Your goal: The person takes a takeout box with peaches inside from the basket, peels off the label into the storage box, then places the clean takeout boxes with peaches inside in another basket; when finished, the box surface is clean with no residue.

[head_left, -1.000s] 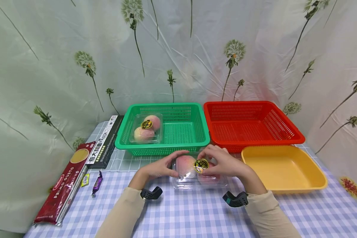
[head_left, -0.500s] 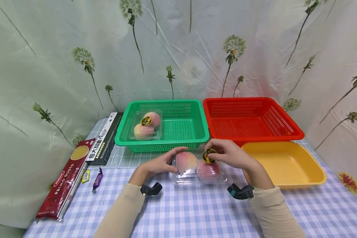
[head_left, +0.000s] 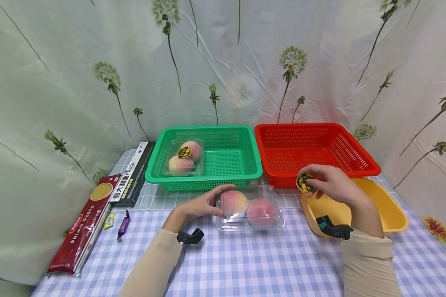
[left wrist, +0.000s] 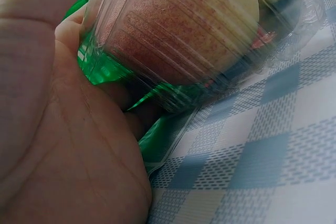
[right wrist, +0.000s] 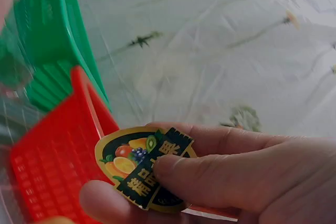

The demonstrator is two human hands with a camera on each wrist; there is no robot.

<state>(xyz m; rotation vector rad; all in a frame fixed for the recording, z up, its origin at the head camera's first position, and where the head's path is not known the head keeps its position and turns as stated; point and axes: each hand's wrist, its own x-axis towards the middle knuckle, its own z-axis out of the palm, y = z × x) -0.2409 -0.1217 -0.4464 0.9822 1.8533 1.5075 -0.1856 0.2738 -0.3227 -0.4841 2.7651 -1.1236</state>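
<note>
A clear plastic clamshell (head_left: 250, 210) with two peaches (head_left: 233, 202) sits on the checked tablecloth in front of the green basket (head_left: 204, 181). My left hand (head_left: 200, 206) holds its left end, fingers curled against the plastic (left wrist: 173, 51). My right hand (head_left: 328, 183) hovers over the yellow tray (head_left: 390, 210), pinching a round yellow-and-black fruit sticker (head_left: 304, 182) between thumb and fingers (right wrist: 142, 169). A second clamshell of peaches (head_left: 183, 156), sticker still on it, lies in the green basket's left half.
A red basket (head_left: 357, 159) stands beside the green one at the back. On the left lie a red pasta packet (head_left: 83, 225), a black pasta box (head_left: 131, 175) and two small wrapped sweets (head_left: 122, 225). A floral curtain hangs close behind.
My right hand peeled the sticker off the front clamshell and carried it rightward over the yellow tray. My left hand stayed on the clamshell.
</note>
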